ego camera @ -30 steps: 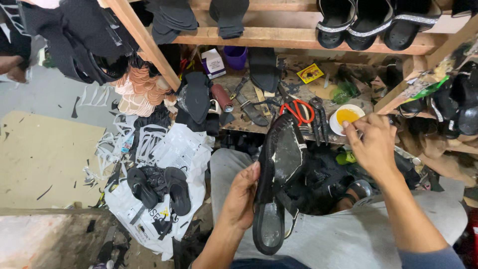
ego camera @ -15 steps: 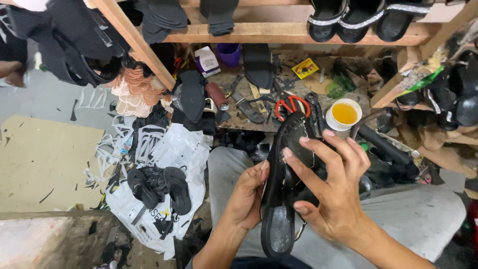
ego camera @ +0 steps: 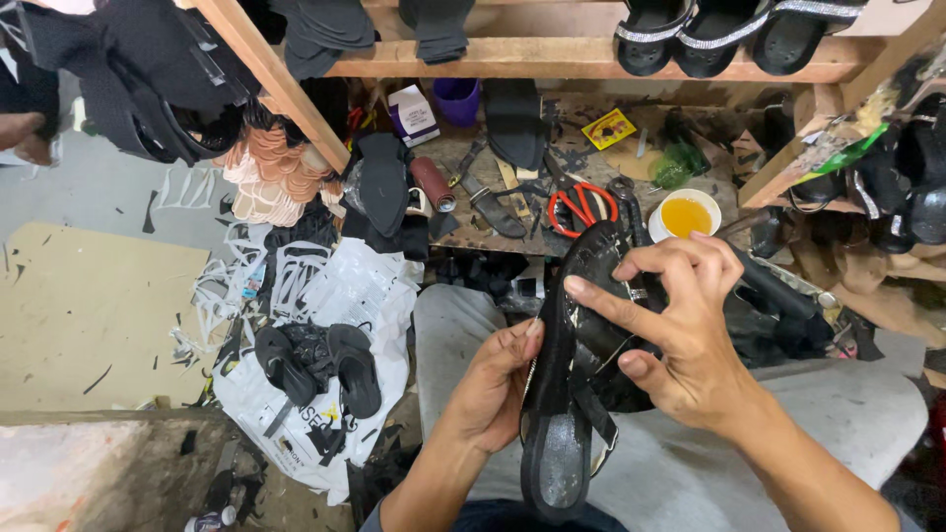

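I hold a black sandal (ego camera: 564,414) on its edge over my lap, the heel toward me and the toe pointing to 12 o'clock. My left hand (ego camera: 493,389) grips it from the 9 o'clock side, with the thumb pressed on the sole edge. My right hand (ego camera: 680,330) is on the 3 o'clock side, fingers spread wide and bent over the straps; the index finger touches the upper part of the sandal. At 12 o'clock from my hands stands the table (ego camera: 631,158), very crowded. On it a white cup (ego camera: 685,214) with yellow liquid is at about 1 o'clock, and red scissors (ego camera: 581,207) lie just beside it, on its 9 o'clock side. On the floor at 9 o'clock, a pair of black sandals (ego camera: 315,360) lies on a white plastic bag (ego camera: 365,296).
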Motion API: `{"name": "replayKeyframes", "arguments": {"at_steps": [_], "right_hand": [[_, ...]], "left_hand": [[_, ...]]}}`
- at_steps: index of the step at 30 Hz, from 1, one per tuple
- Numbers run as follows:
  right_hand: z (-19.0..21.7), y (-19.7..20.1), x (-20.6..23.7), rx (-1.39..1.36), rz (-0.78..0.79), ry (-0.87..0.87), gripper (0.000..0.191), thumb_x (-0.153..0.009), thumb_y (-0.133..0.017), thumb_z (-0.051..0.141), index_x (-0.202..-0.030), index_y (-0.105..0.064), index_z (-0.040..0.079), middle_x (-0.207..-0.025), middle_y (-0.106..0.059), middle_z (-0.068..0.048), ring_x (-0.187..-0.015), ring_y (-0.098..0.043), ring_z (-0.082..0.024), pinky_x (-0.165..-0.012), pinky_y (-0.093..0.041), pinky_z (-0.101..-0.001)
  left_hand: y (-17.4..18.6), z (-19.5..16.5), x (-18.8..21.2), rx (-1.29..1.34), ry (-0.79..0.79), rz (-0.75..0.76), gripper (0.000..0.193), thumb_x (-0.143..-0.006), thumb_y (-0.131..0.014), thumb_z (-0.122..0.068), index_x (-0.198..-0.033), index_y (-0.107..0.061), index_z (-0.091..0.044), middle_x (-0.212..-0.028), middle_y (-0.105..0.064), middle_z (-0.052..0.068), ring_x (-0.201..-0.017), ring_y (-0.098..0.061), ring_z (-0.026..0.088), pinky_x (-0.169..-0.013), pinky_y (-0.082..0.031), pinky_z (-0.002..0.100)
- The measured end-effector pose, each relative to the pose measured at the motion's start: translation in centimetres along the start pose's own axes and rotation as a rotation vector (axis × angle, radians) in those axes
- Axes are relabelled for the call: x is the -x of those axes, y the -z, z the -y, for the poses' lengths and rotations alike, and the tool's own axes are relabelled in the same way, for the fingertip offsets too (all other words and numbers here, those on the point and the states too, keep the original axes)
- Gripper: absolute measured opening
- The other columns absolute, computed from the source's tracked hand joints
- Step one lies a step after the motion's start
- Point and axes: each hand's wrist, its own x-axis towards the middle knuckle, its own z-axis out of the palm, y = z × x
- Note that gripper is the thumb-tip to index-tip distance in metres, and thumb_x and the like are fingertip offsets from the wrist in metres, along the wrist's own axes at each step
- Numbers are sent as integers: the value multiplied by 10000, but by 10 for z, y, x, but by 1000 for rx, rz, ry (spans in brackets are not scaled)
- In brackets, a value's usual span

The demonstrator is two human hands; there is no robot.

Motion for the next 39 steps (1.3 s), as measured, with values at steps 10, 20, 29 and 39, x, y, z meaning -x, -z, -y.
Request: {"name": "replayKeyframes", "arguments": {"at_steps": [10,20,29,39], "right_hand": [[-6,3,7,31,34,31,699,-1031,-248,686,-1364,-692,260,-1142,-521,-97,-1169,-407,-334,-1123,-172,-579],[-1,5,10,68,18,102,664,-1037,-260,663,-1335,-710,275,-1108,-555,-55,-1134,-425,-302,-1101,-188,-580],[6,0,18,175,-4,163,651,-1020,-310,666,-1328,-719,264,-1035,-564,-8,-1074,-444,-279,-1049,-200,-572],[8,-5,24,199,-65,300,542,-1034,-402,602,-1264,-760,266,-1044,-585,9,-1043,-469,-239,-1027,-226,-535]], "left_hand": [[-8,-1,0,-2,37,-30,347,-1058,-631,-240,-1287,-618,20,-1155,-730,71,-1007,-709,139,-920,-579,285],[-10,1,-2,117,78,-64,348,-1043,-616,-260,-1302,-619,-28,-1156,-732,82,-1005,-723,173,-905,-594,330],[-6,2,-3,119,53,-104,320,-1066,-594,-283,-1266,-631,-36,-1150,-730,94,-1001,-724,183,-907,-597,345],[-7,0,-6,127,35,-161,342,-1061,-568,-290,-1277,-638,-34,-1156,-732,100,-1004,-722,189,-909,-593,350]]}}
